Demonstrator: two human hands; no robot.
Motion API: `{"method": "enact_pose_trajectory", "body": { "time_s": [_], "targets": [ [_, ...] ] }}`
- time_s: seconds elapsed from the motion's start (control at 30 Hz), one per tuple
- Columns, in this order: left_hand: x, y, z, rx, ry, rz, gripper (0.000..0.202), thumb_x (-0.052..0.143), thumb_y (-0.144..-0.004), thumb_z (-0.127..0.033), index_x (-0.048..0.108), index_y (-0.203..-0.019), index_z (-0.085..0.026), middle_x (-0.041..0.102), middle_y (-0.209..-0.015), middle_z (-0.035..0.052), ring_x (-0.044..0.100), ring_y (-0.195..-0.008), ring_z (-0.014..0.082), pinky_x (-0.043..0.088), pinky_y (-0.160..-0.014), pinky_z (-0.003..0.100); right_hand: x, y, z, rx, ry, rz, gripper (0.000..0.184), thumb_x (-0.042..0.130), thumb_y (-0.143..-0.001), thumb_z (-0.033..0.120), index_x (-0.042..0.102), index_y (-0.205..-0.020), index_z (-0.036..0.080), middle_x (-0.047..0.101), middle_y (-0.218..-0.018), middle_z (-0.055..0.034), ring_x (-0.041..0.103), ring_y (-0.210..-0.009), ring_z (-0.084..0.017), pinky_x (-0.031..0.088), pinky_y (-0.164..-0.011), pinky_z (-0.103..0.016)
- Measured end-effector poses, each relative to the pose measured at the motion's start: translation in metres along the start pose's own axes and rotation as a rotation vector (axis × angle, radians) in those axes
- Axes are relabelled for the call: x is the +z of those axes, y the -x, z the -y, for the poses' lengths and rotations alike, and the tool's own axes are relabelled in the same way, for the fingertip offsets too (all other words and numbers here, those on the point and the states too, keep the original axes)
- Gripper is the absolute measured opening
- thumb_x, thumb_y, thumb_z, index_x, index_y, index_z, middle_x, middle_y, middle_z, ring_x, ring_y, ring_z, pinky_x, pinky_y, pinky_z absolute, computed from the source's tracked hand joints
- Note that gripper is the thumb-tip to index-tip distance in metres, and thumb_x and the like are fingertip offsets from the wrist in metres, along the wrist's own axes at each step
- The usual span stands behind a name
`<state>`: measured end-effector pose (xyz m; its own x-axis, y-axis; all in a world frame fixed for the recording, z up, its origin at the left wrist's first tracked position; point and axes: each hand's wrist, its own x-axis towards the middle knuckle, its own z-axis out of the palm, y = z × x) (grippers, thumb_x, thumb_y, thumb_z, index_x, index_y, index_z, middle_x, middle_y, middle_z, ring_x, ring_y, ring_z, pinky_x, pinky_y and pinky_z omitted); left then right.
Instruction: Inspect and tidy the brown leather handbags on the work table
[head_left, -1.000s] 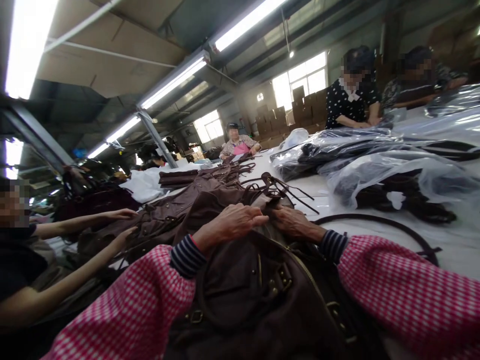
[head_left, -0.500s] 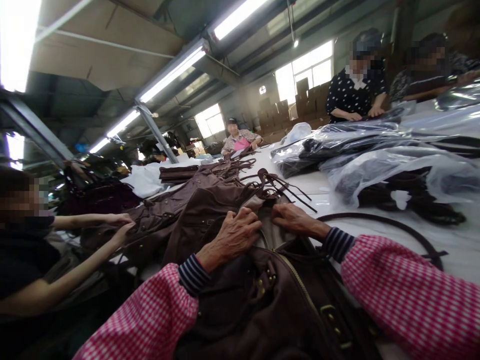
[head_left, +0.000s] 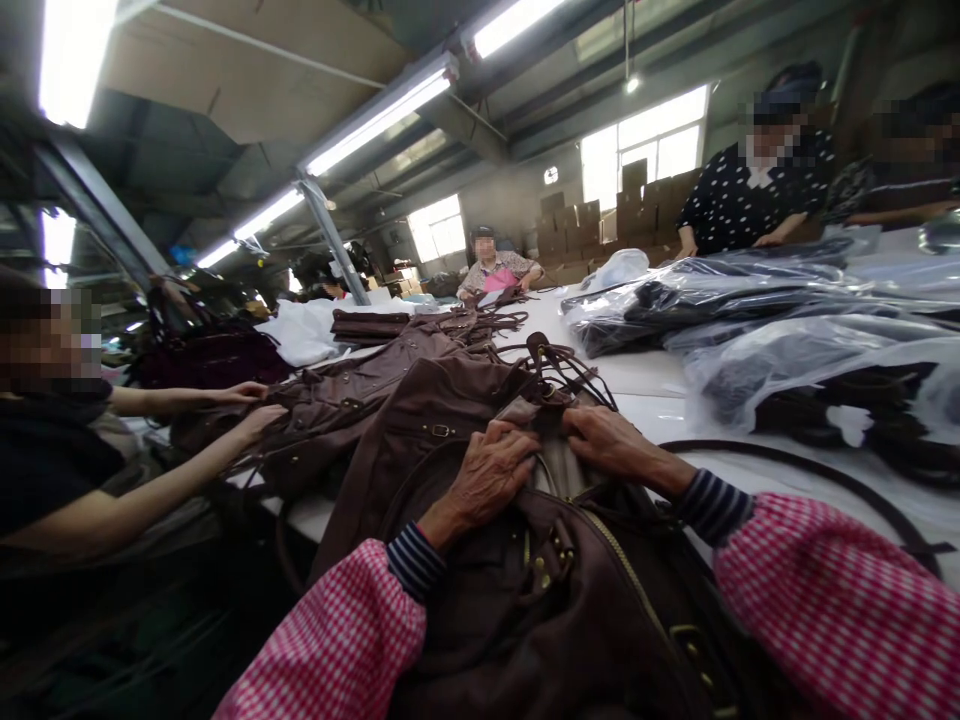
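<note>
A dark brown handbag point(head_left: 555, 640) with brass zipper and buckles lies right before me, its mouth spread open at the far end. My left hand point(head_left: 491, 475) is closed on the left edge of that opening, fingers curled over the lining. On the opposite edge, my right hand point(head_left: 619, 445) is closed too, its fingertips partly hidden in the bag. Pale grey-brown lining shows between the hands. Just beyond them is a bundle of thin brown straps point(head_left: 562, 370). More brown bags point(head_left: 442, 385) lie up against the left side of mine.
Bags in clear plastic point(head_left: 675, 300) cover the table's right side. A long dark strap point(head_left: 810, 460) curves across the white tabletop point(head_left: 637, 385). At left, a co-worker's hands point(head_left: 259, 415) touch another brown bag. Other people stand at the far end and far right.
My view has shifted a little, so everything sits further right. Both my hands keep hold of the bag's opening. The left co-worker's hands have moved slightly over their bag.
</note>
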<state>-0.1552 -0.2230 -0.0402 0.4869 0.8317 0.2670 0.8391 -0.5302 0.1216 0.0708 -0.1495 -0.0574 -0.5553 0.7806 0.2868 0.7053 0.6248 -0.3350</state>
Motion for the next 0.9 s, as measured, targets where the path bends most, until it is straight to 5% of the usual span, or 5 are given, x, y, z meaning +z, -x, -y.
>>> {"method": "enact_pose_trajectory", "body": {
  "time_s": [0.23,0.43,0.6,0.73,0.9],
  "targets": [
    [0.005,-0.001,-0.002,-0.011,-0.011,-0.027,0.025,0.048,-0.103,-0.033,0.062,-0.123,-0.030,0.067,-0.129,-0.0003,0.047,-0.124,0.0244,0.036,-0.100,0.045,-0.010,0.018,0.022,-0.031,0.088,-0.003,0.013,0.045,-0.095,0.016,0.058,-0.091,0.018,0.063,-0.092,-0.0084,0.058,-0.082,-0.021,0.034,-0.070,-0.031],
    [0.001,-0.006,-0.007,-0.030,0.072,-0.021,0.023,0.054,-0.101,-0.038,0.067,-0.118,-0.032,0.068,-0.129,-0.0014,0.046,-0.123,0.0262,0.037,-0.099,0.050,-0.008,0.059,0.024,-0.224,-0.220,0.084,0.013,0.045,-0.098,0.022,0.049,-0.085,0.022,0.060,-0.081,-0.0023,0.054,-0.072,-0.017,0.038,-0.068,-0.030],
    [-0.016,-0.009,-0.027,-0.046,0.142,0.111,0.026,0.060,-0.094,-0.054,0.074,-0.108,-0.036,0.071,-0.119,0.0005,0.045,-0.121,0.0306,0.034,-0.103,0.063,0.023,0.059,0.012,-0.057,-0.380,-0.065,0.010,0.046,-0.099,0.024,0.049,-0.089,0.023,0.062,-0.079,-0.0004,0.060,-0.073,-0.018,0.039,-0.066,-0.029],
    [-0.025,-0.013,-0.048,-0.122,0.110,0.169,0.017,0.064,-0.092,-0.036,0.072,-0.106,-0.031,0.071,-0.110,0.0021,0.052,-0.115,0.0301,0.032,-0.102,0.067,0.027,0.063,0.024,-0.083,-0.419,-0.243,0.009,0.048,-0.097,0.018,0.051,-0.090,0.021,0.062,-0.083,-0.0018,0.060,-0.076,-0.017,0.040,-0.068,-0.028],
    [-0.022,-0.028,-0.049,-0.232,0.010,0.122,0.016,0.061,-0.087,-0.031,0.074,-0.097,-0.030,0.071,-0.099,0.0028,0.059,-0.105,0.0304,0.034,-0.098,0.063,0.020,0.055,0.029,-0.160,-0.261,-0.284,0.005,0.057,-0.092,0.016,0.054,-0.093,0.020,0.065,-0.088,-0.0029,0.060,-0.077,-0.017,0.037,-0.064,-0.025]
  ]
}}
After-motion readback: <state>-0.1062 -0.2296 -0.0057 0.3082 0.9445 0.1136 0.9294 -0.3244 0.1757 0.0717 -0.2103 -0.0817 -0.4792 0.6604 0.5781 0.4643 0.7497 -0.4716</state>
